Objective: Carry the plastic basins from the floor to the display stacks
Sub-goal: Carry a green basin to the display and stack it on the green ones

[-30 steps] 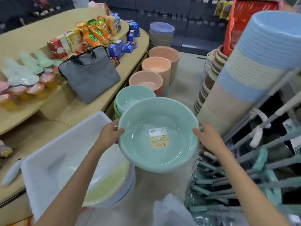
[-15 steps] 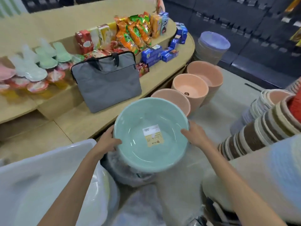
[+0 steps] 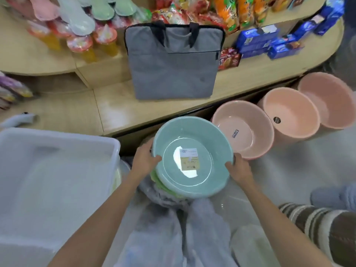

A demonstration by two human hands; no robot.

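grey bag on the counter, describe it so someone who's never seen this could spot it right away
Find the long curved wooden counter above the basins. The grey bag lies flat at its middle, below the snack packets. It is the only plain grey fabric item, with two black handles.

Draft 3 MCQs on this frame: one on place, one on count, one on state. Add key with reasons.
1. What lies on the wooden shelf directly behind the held basin?
A. grey fabric laptop bag
B. red basket
C. stack of plates

2. How many pink plastic basins stand to the right of the held basin?
A. one
B. three
C. five

3. How is the round mint-green plastic basin held?
A. left hand only
B. both hands at opposite rims
C. nobody holds it

Key: 1 A, the grey fabric laptop bag lies there. 2 B, three pink plastic basins in a row. 3 B, left hand and right hand grip the mint-green plastic basin.
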